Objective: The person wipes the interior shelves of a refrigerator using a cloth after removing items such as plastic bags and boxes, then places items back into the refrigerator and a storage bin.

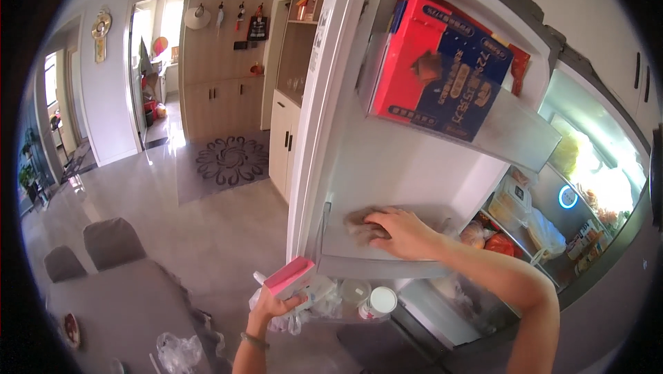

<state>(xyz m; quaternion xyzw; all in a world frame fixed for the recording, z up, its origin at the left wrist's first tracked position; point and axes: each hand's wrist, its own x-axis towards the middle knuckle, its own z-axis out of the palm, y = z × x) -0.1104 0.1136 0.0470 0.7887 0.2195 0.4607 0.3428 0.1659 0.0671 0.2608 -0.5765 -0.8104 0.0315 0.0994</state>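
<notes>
My right hand [406, 231] presses a brownish-grey cloth [360, 225] against the bottom of a middle bin [386, 267] on the open refrigerator door [383, 167]. Lower left, my left hand [277, 304] grips a pink box [289, 276], with a bracelet on that wrist. On the upper door shelf, behind a translucent front, leans a red and blue chocolate box [445, 73]. Below my hands, a lower door bin holds a white-lidded tub [382, 301], a round clear container [355, 291] and plastic bags [323, 299].
To the right, lit refrigerator shelves hold a clear food container [510, 203] and bagged food [546, 234]. A covered table [129, 312] with a plastic bag [178, 356] stands lower left, beside two chairs [114, 244]. A patterned mat [228, 161] lies on the floor behind.
</notes>
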